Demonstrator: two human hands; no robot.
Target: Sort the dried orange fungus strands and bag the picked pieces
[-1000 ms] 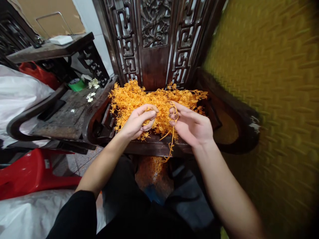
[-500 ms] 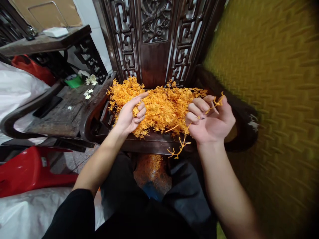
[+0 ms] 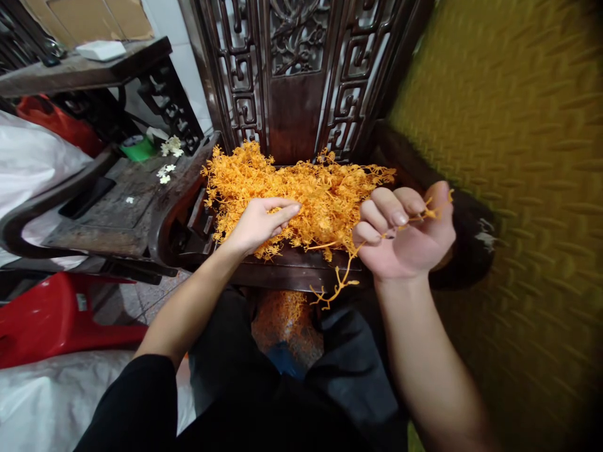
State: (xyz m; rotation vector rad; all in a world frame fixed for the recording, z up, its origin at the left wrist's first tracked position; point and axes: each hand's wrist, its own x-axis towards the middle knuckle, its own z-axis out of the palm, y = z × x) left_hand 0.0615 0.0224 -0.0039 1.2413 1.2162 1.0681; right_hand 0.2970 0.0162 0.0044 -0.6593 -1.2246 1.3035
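A heap of orange branching sprigs [image 3: 282, 179], plastic-looking, covers the seat of the dark carved wooden chair [image 3: 292, 276] in front of me. Over the front of this heap is my left hand [image 3: 264, 223], its thumb and forefinger pinched together. Whatever lies between those fingertips is too small to make out. My right hand [image 3: 402, 232], palm up with curled fingers, holds thin orange stems [image 3: 414, 218] near the heap's right end. One forked stem [image 3: 342, 285] hangs from below that hand over the seat's front edge.
On the left chair lie a roll of green tape [image 3: 138, 149] and small pale flower pieces [image 3: 166, 172]. A red plastic stool [image 3: 56, 320] and white sacks [image 3: 42, 166] are also left. An orange-filled bag [image 3: 287, 326] sits between my legs. A yellow textured surface [image 3: 509, 157] rises at right.
My left hand has moved right over the heap, and its extended forefinger has closed to the thumb. My right hand has shifted slightly right, still holding the stems.
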